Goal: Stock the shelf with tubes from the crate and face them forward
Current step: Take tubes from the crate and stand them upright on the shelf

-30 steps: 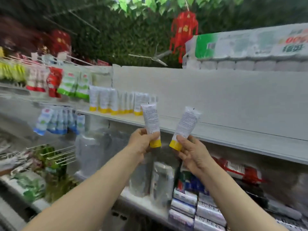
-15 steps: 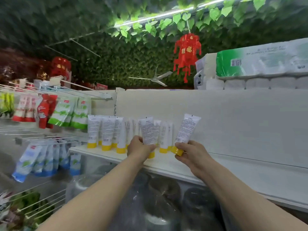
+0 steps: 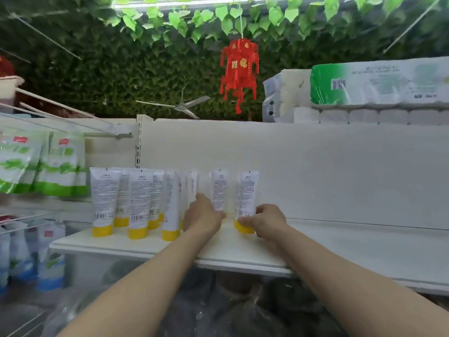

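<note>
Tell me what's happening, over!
Left hand grips left tube. Right hand pinches right tube, standing on shelf. Both upright. Stocked row close beside left hand.

Two bare forearms stretch forward side by side, the backs of the hands facing the camera. The left hand (image 3: pixel 204 218) curls its fingers round the lower end of a tube (image 3: pixel 219 190). Just to its right, the right hand (image 3: pixel 268 221) pinches the base of a second tube (image 3: pixel 248 193).
</note>
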